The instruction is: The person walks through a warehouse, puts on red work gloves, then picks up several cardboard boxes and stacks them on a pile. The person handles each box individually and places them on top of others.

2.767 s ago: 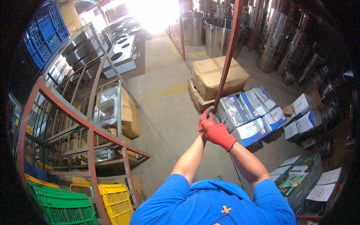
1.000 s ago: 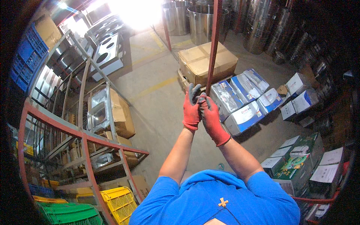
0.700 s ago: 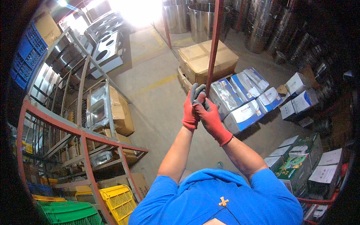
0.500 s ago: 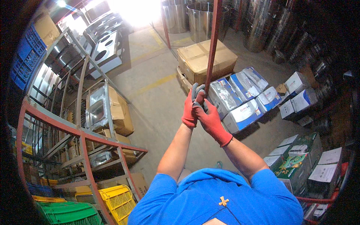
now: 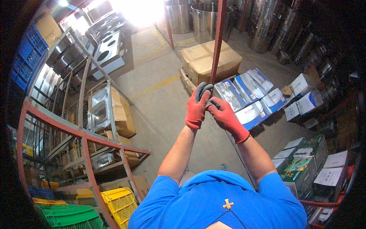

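Note:
Both hands are raised in front of me in red work gloves with dark grey palms and fingertips. My left hand (image 5: pixel 197 108) points upward with its fingers stretched out, and I see nothing held in it. Beside it, my right hand (image 5: pixel 228 117) has its fingers curled in, its fingertips touching the left glove near the thumb. What the right fingers pinch, if anything, is hidden. Just beyond the fingertips stands a thin red metal post (image 5: pixel 217 42).
A large cardboard box (image 5: pixel 209 61) and blue-and-white cartons (image 5: pixel 249 114) lie ahead and right. The red-edged metal rack (image 5: pixel 82 133) takes up the left, with yellow (image 5: pixel 120 204) and green crates (image 5: pixel 70 217). Green cartons (image 5: pixel 305 168) sit at right; steel drums (image 5: pixel 211 19) stand far back.
My hands were clasped together and have come partly apart. The right hand has shifted right and turned, its fingers curling; the left hand's fingers now show more clearly.

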`<state>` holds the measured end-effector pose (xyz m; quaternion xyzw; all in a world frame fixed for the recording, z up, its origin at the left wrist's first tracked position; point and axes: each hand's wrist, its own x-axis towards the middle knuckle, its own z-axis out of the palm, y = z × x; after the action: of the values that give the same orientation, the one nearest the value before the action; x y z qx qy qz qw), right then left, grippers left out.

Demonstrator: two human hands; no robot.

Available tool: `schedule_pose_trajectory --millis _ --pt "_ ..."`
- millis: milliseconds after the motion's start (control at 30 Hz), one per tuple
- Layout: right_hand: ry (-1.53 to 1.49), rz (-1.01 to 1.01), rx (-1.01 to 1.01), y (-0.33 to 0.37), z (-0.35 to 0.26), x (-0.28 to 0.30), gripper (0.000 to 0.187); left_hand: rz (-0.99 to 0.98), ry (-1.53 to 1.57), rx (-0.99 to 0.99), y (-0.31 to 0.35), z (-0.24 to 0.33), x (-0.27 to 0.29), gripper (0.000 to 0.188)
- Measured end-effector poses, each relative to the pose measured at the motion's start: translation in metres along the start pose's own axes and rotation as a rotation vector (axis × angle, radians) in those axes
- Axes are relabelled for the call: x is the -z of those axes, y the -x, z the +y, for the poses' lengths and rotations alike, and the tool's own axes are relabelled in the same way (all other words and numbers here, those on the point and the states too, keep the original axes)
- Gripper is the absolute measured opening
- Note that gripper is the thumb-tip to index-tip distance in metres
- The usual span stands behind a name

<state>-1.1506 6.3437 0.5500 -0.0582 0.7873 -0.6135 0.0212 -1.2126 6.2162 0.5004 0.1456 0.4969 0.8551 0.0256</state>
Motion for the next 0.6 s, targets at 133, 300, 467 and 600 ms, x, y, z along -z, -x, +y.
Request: schedule_pose_trajectory --millis 133,300,467,600 --pt "0.137 -0.040 0.198 0.001 -0.001 0.001 0.024 -0.075 0.389 0.166 0.009 -0.008 -0.003 0.060" --pt "0.233 -0.016 0.241 0.009 -0.001 0.002 0.019 0.022 -0.161 -0.135 0.010 0.002 -0.001 0.052" --pt "-0.003 0.120 0.136 0.014 -0.006 0.005 0.017 -0.177 -0.009 -0.191 0.002 0.009 -0.004 0.070" --pt "0.129 0.169 0.336 0.014 -0.009 0.000 0.015 -0.132 -0.054 -0.095 0.002 0.002 -0.003 0.089"
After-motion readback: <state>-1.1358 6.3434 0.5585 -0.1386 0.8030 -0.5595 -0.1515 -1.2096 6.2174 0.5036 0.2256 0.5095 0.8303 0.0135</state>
